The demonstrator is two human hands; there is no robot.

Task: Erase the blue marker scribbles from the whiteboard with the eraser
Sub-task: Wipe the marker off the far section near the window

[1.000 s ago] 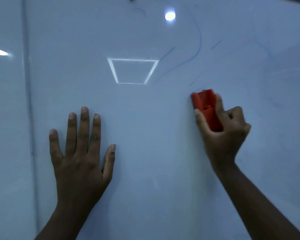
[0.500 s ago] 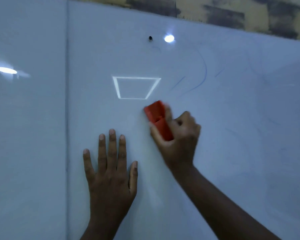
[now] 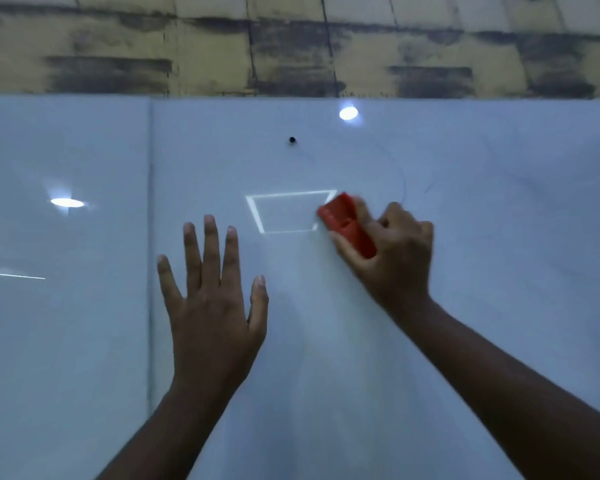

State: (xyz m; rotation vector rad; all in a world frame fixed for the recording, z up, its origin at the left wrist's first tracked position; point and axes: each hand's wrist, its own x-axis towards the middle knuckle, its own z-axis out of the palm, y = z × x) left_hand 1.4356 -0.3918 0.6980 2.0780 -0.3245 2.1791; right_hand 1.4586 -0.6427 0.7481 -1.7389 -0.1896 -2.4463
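Observation:
A white glossy whiteboard (image 3: 499, 306) fills most of the view. My right hand (image 3: 395, 251) grips a red eraser (image 3: 343, 220) and holds it against the board, at the right edge of a reflected light square. A faint blue curved marker line (image 3: 403, 183) and a short stroke (image 3: 429, 187) run just up and right of the eraser. My left hand (image 3: 212, 299) lies flat on the board with its fingers spread, left of and below the eraser.
Above the board's top edge runs a stained yellow tiled wall (image 3: 291, 46). A small dark hole or screw (image 3: 292, 140) sits near the top of the board. A vertical panel seam (image 3: 149, 271) runs down at the left. Ceiling light reflections (image 3: 348, 113) dot the surface.
The view tilted up, showing the wall above the board. My right hand swept the eraser left, then back up and right to the blue strokes; fewer remain. The left hand stayed flat.

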